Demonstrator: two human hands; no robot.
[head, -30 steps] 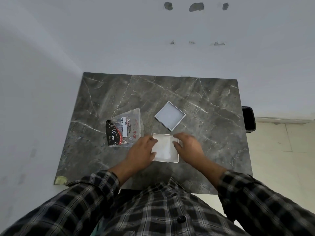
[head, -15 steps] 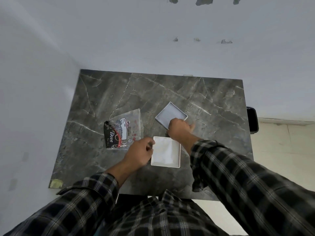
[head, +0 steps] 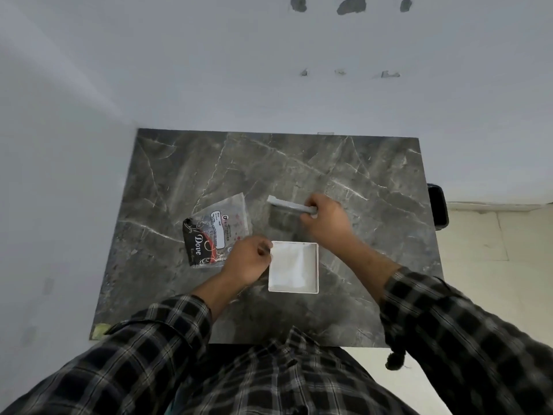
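Observation:
A white square box base (head: 293, 267) lies open on the dark marble table (head: 185, 163), with something white inside it. My left hand (head: 247, 260) rests against the box's left rim, fingers curled at its upper left corner. My right hand (head: 324, 218) grips the grey-white box lid (head: 288, 205) by its right end and holds it tilted on edge above the table, a shadow beneath it.
A clear plastic packet (head: 220, 227) with a black "Dove" label lies left of the box. A black object (head: 437, 205) sits off the table's right edge. White walls border the table at back and left.
My right hand left the box base, reached back to the lid and lifted it off the table, tipping it on edge. My left hand stayed at the base's left side.

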